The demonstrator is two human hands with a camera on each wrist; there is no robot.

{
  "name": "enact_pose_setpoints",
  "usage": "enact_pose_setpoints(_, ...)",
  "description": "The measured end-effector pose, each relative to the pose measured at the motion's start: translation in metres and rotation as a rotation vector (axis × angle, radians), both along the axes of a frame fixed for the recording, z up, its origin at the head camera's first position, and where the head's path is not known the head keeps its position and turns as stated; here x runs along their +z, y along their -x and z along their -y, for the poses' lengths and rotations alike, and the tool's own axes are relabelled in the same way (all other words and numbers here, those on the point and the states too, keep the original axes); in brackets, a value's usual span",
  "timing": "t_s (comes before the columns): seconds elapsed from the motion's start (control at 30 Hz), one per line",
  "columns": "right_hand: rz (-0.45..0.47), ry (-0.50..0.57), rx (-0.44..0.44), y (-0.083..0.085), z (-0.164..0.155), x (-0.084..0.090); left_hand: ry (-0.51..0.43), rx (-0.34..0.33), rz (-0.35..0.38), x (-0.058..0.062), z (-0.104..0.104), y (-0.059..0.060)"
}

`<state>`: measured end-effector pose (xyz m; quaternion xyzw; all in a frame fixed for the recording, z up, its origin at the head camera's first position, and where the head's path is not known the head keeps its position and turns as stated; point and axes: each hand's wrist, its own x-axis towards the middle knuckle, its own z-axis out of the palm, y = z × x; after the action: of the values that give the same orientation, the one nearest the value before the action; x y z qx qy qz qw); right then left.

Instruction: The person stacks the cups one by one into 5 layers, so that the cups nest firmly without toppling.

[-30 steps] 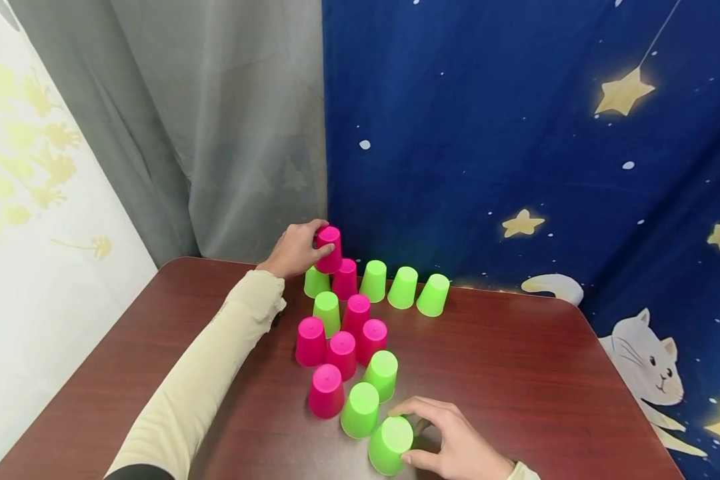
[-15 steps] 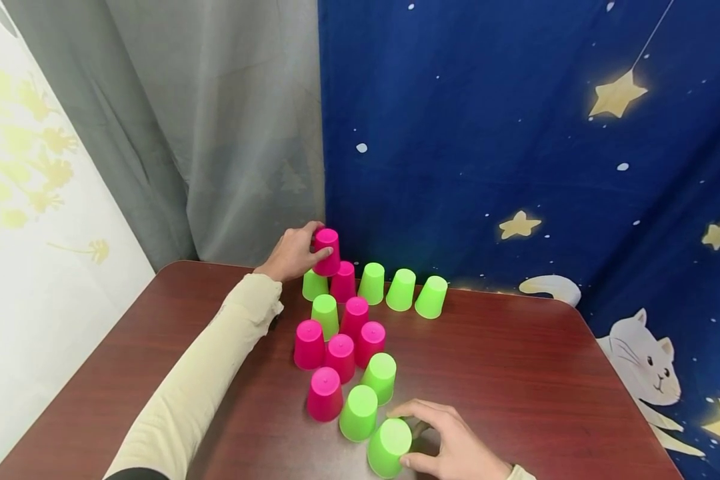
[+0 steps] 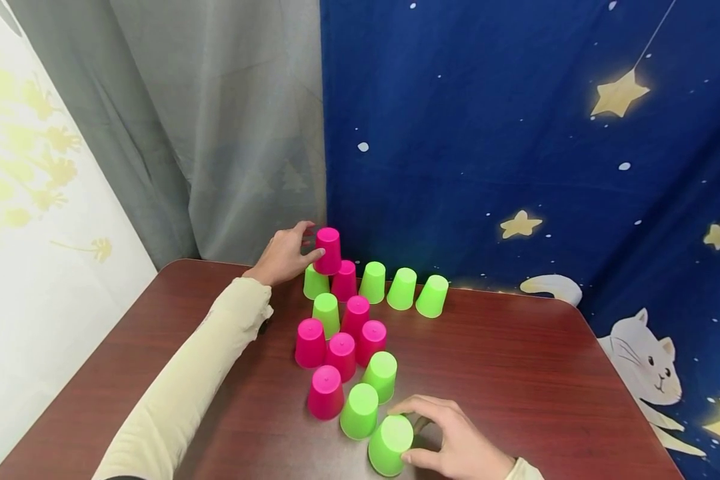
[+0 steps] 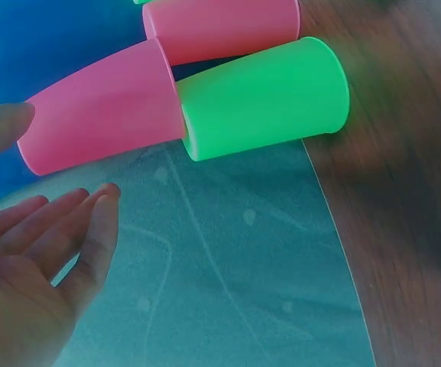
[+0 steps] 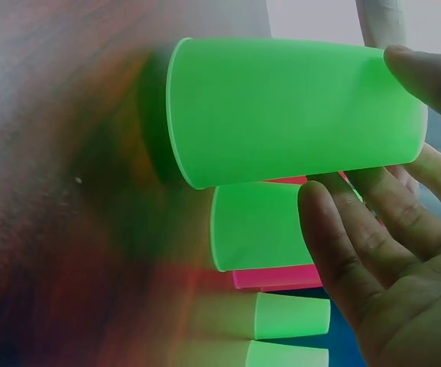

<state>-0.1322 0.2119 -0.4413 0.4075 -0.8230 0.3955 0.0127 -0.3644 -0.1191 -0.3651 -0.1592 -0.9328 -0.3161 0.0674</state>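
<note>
Pink and green plastic cups stand upside down on a dark wooden table. At the far end a pink cup sits on top of a green cup and another pink cup. My left hand is just left of that top cup with its fingers spread. In the left wrist view the left hand's fingers are straight and apart from the pink cup. My right hand grips the nearest green cup between thumb and fingers. The wrist view shows the right hand's fingers curled round the green cup.
Three more green cups continue the back row to the right. A cluster of pink cups and two green cups runs down the middle. A blue starry cloth and a grey curtain hang behind the table.
My left hand has let go of the top pink cup, opened its fingers and drawn slightly back to the left. The right hand stays on the near green cup.
</note>
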Motion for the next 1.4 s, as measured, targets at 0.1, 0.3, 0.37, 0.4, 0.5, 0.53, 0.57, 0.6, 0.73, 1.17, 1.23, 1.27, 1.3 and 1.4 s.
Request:
enact_pose_setpoints(0.1, -0.018, -0.006, 0.017, 0.001, 0.000, 0.007, 0.002, 0.004, -0.023, -0.003, 0.007, -0.008)
enact_pose_setpoints(0.3, 0.050, -0.042, 0.018, 0.002, -0.002, 0.025, 0.009, 0.010, -0.098, -0.010, 0.017, -0.029)
enact_pose_setpoints(0.37, 0.071, -0.048, 0.023, 0.003, -0.004, 0.032, 0.003, -0.001, -0.127, -0.013, 0.019, -0.039)
enact_pose_setpoints(0.4, 0.079, -0.048, 0.029, 0.003, -0.004, 0.036, 0.001, -0.007, -0.144, -0.014, 0.019, -0.044)
enact_pose_setpoints(0.5, 0.072, -0.040, 0.053, 0.007, -0.007, 0.046, -0.010, -0.029, -0.203, -0.019, 0.020, -0.059)
enact_pose_setpoints(0.53, 0.072, -0.035, 0.061, 0.009, -0.008, 0.049, -0.013, -0.037, -0.227, -0.020, 0.020, -0.065)
enact_pose_setpoints(0.57, 0.072, -0.033, 0.068, 0.010, -0.009, 0.052, -0.013, -0.046, -0.254, -0.021, 0.019, -0.071)
enact_pose_setpoints(0.6, 0.067, -0.031, 0.078, 0.011, -0.009, 0.055, -0.012, -0.052, -0.281, -0.023, 0.019, -0.076)
enact_pose_setpoints(0.73, 0.056, -0.042, 0.111, 0.017, -0.010, 0.067, 0.004, -0.067, -0.328, -0.029, 0.016, -0.098)
enact_pose_setpoints(1.17, 0.073, -0.054, 0.162, 0.041, -0.001, 0.098, -0.034, -0.148, -0.339, -0.048, 0.006, -0.162)
enact_pose_setpoints(1.23, 0.071, -0.060, 0.151, 0.045, 0.002, 0.100, -0.044, -0.165, -0.342, -0.051, 0.004, -0.170)
enact_pose_setpoints(1.27, 0.063, -0.063, 0.151, 0.046, 0.003, 0.101, -0.047, -0.174, -0.348, -0.052, 0.003, -0.174)
enact_pose_setpoints(1.3, 0.055, -0.065, 0.151, 0.048, 0.004, 0.102, -0.049, -0.181, -0.349, -0.054, 0.002, -0.178)
enact_pose_setpoints(1.4, 0.061, -0.073, 0.129, 0.053, 0.007, 0.103, -0.041, -0.189, -0.338, -0.059, 0.000, -0.188)
